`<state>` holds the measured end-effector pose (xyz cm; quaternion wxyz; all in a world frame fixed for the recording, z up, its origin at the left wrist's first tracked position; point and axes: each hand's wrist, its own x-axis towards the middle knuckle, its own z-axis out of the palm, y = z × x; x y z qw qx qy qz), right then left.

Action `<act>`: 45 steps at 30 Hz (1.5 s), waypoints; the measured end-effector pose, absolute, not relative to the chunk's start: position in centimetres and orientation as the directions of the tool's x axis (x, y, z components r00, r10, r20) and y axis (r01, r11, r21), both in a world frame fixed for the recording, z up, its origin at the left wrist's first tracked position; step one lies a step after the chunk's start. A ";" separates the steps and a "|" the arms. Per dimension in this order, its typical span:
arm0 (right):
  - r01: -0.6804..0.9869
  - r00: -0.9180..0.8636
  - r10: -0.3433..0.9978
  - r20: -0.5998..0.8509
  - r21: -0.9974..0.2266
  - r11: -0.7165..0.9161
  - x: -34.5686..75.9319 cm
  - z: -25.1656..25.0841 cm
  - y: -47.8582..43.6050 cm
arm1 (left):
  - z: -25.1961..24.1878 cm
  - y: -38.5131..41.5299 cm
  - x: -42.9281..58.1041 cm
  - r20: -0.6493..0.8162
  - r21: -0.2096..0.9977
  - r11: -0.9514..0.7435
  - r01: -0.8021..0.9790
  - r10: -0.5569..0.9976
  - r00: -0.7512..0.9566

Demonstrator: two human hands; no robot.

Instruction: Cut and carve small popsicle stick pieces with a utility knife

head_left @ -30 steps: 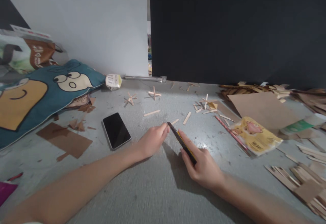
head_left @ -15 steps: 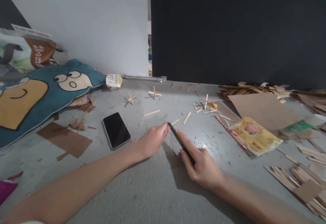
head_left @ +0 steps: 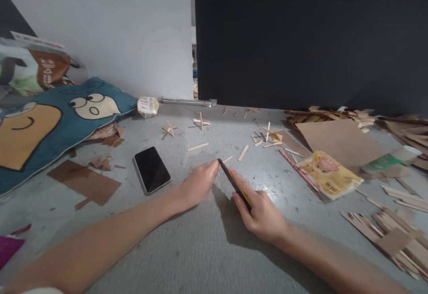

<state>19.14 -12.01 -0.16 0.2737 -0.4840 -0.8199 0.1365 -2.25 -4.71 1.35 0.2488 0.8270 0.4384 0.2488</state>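
Note:
My right hand (head_left: 264,213) is wrapped around a black and yellow utility knife (head_left: 238,188), its index finger laid along the handle. The knife slants up and left, its tip end close to my left fingertips. My left hand (head_left: 202,179) is closed in a pinch, thumb against fingers; what it grips is hidden. Just beyond the knife tip shows a short wooden stick (head_left: 228,159), and I cannot tell whether it lies on the table or is held. Two more loose sticks, one left (head_left: 197,147) and one right (head_left: 243,152), lie farther back.
A phone (head_left: 152,170) lies left of my left hand. Behind are small crossed-stick pieces (head_left: 201,122). On the right are a yellow packet (head_left: 329,173), a glue stick (head_left: 389,160), brown cardboard (head_left: 343,140) and a stick bundle (head_left: 388,238). A blue cushion (head_left: 76,124) and cardboard scraps (head_left: 85,181) occupy the left.
The whole view has shifted slightly, so things appear a little farther left. Both hands and the knife keep nearly the same pose.

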 end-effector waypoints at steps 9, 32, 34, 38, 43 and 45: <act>0.701 -0.398 0.859 0.322 -0.497 0.511 19.1 -0.1 -12.0 | 1.0 -4.4 -2.3 0.213 0.611 -0.501 0.613 0.850 0.482; 0.659 -0.385 0.867 0.317 -0.563 0.498 18.9 -0.2 -12.1 | 0.9 -4.9 -2.4 0.221 0.570 -0.509 0.645 0.851 0.476; 0.663 -0.389 0.868 0.308 -0.560 0.496 18.9 -0.1 -12.0 | 1.1 -4.9 -2.4 0.216 0.571 -0.523 0.633 0.839 0.499; 0.667 -0.385 0.865 0.321 -0.552 0.501 18.8 -0.2 -12.0 | 1.0 -5.0 -2.3 0.185 0.591 -0.484 0.645 0.860 0.475; 0.683 -0.393 0.858 0.330 -0.520 0.513 18.7 -0.2 -12.0 | 0.7 -4.7 -2.2 0.213 0.618 -0.448 0.646 0.886 0.412; 0.687 -0.394 0.856 0.334 -0.512 0.516 18.7 -0.2 -11.9 | 0.6 -4.8 -2.3 0.245 0.606 -0.515 0.607 0.846 0.473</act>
